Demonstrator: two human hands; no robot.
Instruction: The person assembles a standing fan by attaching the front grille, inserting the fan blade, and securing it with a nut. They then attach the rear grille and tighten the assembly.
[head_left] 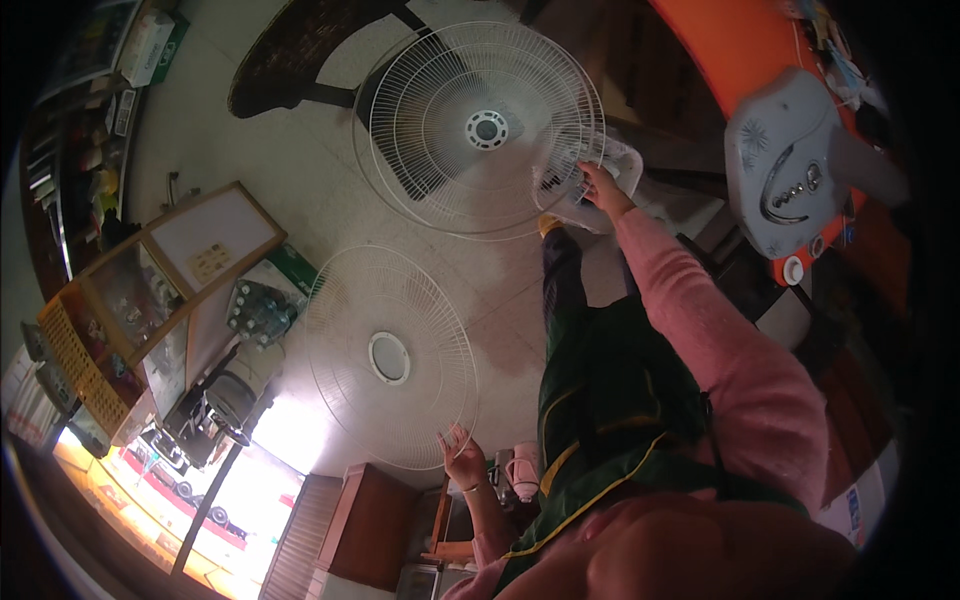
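Head view: the left hand [463,460] holds one near fan grille [374,356] by its rim, the right hand [600,188] a second, far grille [487,130] that partly hides one dark chair [285,55]; right, one grey control panel [785,165].

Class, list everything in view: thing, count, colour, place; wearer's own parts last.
upper fan guard: one, white, top centre
lower fan guard: one, white, left of centre
patterned panel: one, grey, upper right
tabletop: one, orange, upper right
chair: one, dark, top left of centre
bottles: several, clear, left
basket: one, yellow, far left
container: one, pink, lower centre
cabinet: one, brown, bottom left of centre
small clutter: too dim to count, edges
apron: one, dark green, lower centre
left hand: one, pink-sleeved, lower guard's rim
right hand: one, pink-sleeved, upper guard's rim
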